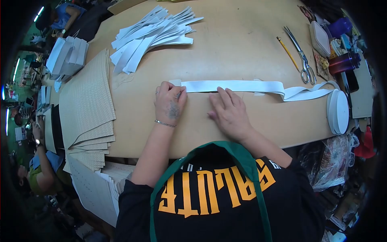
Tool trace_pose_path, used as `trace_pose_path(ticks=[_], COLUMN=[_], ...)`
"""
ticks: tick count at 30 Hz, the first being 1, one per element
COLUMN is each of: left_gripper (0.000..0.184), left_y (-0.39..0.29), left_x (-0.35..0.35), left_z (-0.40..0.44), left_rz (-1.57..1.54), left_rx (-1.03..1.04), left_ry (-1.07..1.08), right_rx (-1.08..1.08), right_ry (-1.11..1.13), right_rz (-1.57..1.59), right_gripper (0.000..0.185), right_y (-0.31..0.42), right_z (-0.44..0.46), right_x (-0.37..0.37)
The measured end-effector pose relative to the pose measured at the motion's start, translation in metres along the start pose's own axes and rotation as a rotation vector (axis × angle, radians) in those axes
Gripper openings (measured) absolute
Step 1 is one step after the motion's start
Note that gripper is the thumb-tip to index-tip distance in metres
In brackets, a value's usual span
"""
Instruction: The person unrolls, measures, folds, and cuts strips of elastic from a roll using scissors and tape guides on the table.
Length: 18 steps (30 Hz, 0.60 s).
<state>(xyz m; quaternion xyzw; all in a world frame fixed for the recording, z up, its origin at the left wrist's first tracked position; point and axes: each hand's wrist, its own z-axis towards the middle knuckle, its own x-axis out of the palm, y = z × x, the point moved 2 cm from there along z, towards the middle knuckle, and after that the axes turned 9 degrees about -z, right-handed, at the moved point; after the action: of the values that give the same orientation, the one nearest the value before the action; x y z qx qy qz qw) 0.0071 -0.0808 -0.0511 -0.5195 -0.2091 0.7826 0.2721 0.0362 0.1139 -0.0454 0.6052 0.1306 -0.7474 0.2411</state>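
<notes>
A wide white elastic band [234,86] lies stretched across the table in front of me. My left hand [171,103] pinches its left end between thumb and fingers, beside a small pale piece of tape [175,82] on the tabletop. My right hand [231,113] rests with fingers extended, the fingertips touching the band's near edge around its middle. Past a second pale tape mark [259,94], the band twists and runs right to a white roll [338,111] standing at the table's edge.
Cut white strips [151,36] lie piled at the back left, near stacked patterned sheets [86,101]. Scissors [302,56] and a yellow pencil [287,53] lie back right, beside a dark red bottle [344,63]. Another person [44,169] sits at far left.
</notes>
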Motion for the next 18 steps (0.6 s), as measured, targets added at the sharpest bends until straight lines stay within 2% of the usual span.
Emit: trace_pose_path(ticks=[5, 11, 18], left_gripper=[0.006, 0.006, 0.007], left_y=[0.001, 0.002, 0.000], left_x=[0.000, -0.002, -0.002], left_z=[-0.001, 0.000, 0.001], left_rz=[0.000, -0.039, -0.035], left_rx=[0.000, 0.019, 0.023], left_ry=[0.009, 0.044, 0.054], right_rx=[0.035, 0.187, 0.305], right_ry=[0.017, 0.047, 0.077], right_rz=[-0.002, -0.026, -0.049], right_gripper=[0.053, 0.061, 0.062], right_y=[0.003, -0.005, -0.018], right_z=[0.010, 0.001, -0.008], right_x=[0.007, 0.006, 0.005])
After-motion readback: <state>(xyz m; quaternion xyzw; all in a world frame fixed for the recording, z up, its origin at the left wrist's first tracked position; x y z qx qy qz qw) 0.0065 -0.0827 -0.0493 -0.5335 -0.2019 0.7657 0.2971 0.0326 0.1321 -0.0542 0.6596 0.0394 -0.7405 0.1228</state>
